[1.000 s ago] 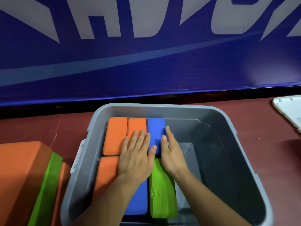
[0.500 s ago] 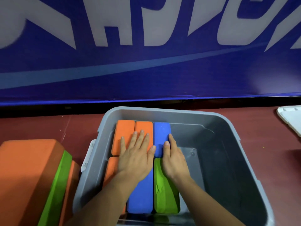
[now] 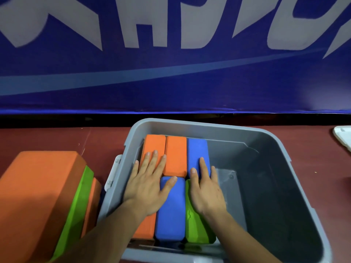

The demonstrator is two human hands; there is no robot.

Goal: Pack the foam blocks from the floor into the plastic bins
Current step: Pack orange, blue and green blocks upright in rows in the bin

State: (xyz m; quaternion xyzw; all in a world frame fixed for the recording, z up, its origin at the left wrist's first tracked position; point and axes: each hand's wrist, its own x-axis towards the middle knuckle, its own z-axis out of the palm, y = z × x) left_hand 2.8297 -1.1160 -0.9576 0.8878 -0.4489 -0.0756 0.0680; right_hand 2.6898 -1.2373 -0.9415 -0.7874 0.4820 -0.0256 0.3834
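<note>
I see the grey bin on the floor, its left half packed with six blocks lying flat. Back row: left orange block, middle orange block, back blue block. Front row: front orange block, front blue block, green block. Just left of the bin lies a tilted stack of orange and green blocks.

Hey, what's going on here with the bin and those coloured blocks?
A person is packing foam blocks into a grey plastic bin. Six blocks fill its left half in two rows, and both hands lie flat on them: the left hand on the orange blocks, the right hand across the far blue block and the green block. The bin's right half holds no blocks yet. More orange and green blocks wait in a stack on the floor left of the bin.
</note>
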